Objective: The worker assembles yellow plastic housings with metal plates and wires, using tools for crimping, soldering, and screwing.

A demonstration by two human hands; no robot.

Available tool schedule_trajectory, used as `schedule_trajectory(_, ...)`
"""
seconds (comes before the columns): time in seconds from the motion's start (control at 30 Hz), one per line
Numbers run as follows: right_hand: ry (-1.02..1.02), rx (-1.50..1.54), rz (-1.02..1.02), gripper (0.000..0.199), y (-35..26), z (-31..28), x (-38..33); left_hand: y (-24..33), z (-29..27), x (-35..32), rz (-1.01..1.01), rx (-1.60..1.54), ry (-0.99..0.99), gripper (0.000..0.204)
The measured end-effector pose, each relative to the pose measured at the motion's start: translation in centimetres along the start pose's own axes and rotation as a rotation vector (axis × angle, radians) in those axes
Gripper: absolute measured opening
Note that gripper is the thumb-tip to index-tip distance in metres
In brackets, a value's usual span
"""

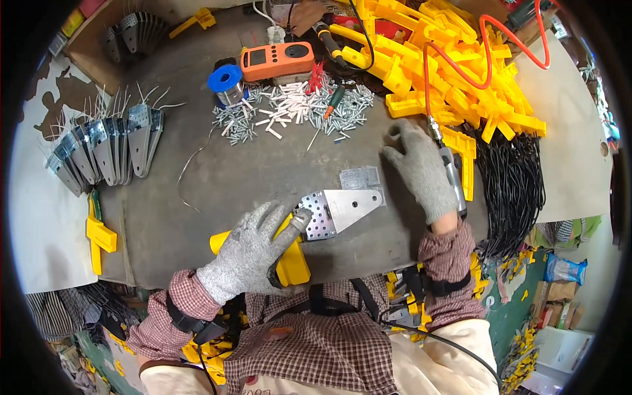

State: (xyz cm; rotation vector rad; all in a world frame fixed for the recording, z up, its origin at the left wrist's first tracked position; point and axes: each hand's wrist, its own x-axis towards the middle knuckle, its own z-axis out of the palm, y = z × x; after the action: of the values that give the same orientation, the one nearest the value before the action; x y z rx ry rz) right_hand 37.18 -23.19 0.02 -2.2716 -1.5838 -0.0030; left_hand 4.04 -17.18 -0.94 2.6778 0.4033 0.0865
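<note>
My left hand [247, 253], in a grey glove, is wrapped over a yellow plastic part [293, 266] near the front edge of the table. Its thumb and fingertips reach the perforated end of a tapered metal bracket [349, 209], which lies flat to the right. Behind the bracket is a small clear plastic piece [360, 176]. My right hand [421, 172], gloved too, hovers or rests over the table with bent fingers apart from the thumb and nothing visible between them. Right beside it lies a silver air screwdriver [453, 181] on a red coiled hose [487, 72].
At the back are loose screws [349, 112], white plugs [289, 102], a solder spool [227, 85], an orange multimeter [276, 60] and a green-handled screwdriver [334, 102]. Yellow parts [447, 59] pile up back right, above black cables [510, 191]. Metal brackets with wires [108, 145] stand at left.
</note>
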Motion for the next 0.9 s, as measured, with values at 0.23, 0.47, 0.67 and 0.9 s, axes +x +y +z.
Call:
schedule_trajectory(0.23, 0.030, -0.087, -0.176, 0.028, -0.4, 1.8, -0.3, 0.3, -0.5, 0.2, 0.013, -0.006, 0.007, 0.122)
schedule_trajectory(0.47, -0.322, 0.812, -0.057, 0.012, -6.4, -0.7, -5.5, -0.2, 0.2, 0.0, 0.000, -0.052, 0.035, 0.121)
schedule_trajectory(0.67, -0.143, 0.762, -0.459, 0.017, -7.5, 2.8, -7.5, -0.2, 0.0, -0.2, 0.003, -0.085, 0.052, 0.123)
schedule_trajectory(0.9, -0.131, 0.846, -0.489, 0.028, -6.5, 3.3, -7.6, 0.3, -0.1, -0.1, -0.051, -0.079, 0.013, 0.123)
